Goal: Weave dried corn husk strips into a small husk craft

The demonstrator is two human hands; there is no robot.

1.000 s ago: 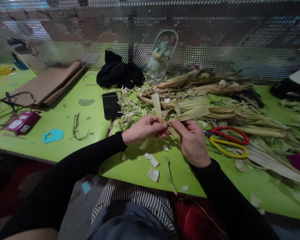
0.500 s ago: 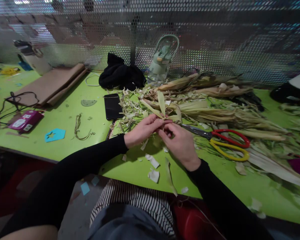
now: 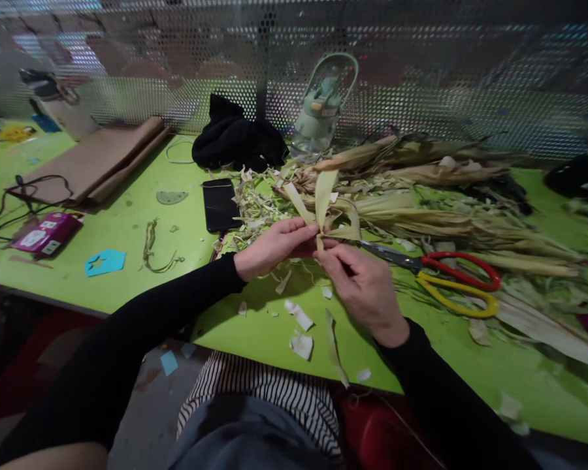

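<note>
On the green counter [image 3: 120, 225], a black phone [image 3: 219, 207] lies beyond the left hand [image 3: 278, 248], whose fingers pinch splayed pale husk strips [image 3: 325, 196] above the counter; the right hand [image 3: 365, 287] clamps their lower end between its fingers, near red-and-yellow-handled scissors [image 3: 413, 263].

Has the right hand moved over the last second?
Yes. Judged against the black phone, the right hand has shifted left, towards the phone, and slightly lower in the view.
</note>
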